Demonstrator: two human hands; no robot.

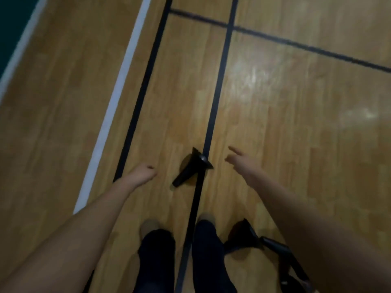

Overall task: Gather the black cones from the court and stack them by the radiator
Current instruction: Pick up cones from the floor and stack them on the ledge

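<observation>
- Head view is looking down onto a wooden court floor (296, 144); light is glaring off the boards at the upper right; everything is showing a little blurred.
- One black cone (191, 169) is lying on its side between the two hands; its wide base is resting on a black line (218, 92); its narrow tip is pointing to the lower left, back toward the person.
- The left hand (146, 171) is hanging just left of that cone and apart from it; its fingers are curling in on an empty palm.
- The right hand (241, 160) is stretching forward just right of the cone without touching it; its fingers are lying straight and spread, gripping nothing.
- A second black cone (246, 235) is lying tipped over at the lower right, just beside the person's right foot; more dark cone shapes are running on behind it under the right forearm; how many I cannot tell.
- Pale shoes (149, 226) and dark trouser legs (156, 256) are standing one on each side of the black line.
- A white line (118, 92) is running up the floor on the left, close beside another black stripe; a further black stripe is crossing near the top; a dark green strip (12, 17) is filling the top left corner.
</observation>
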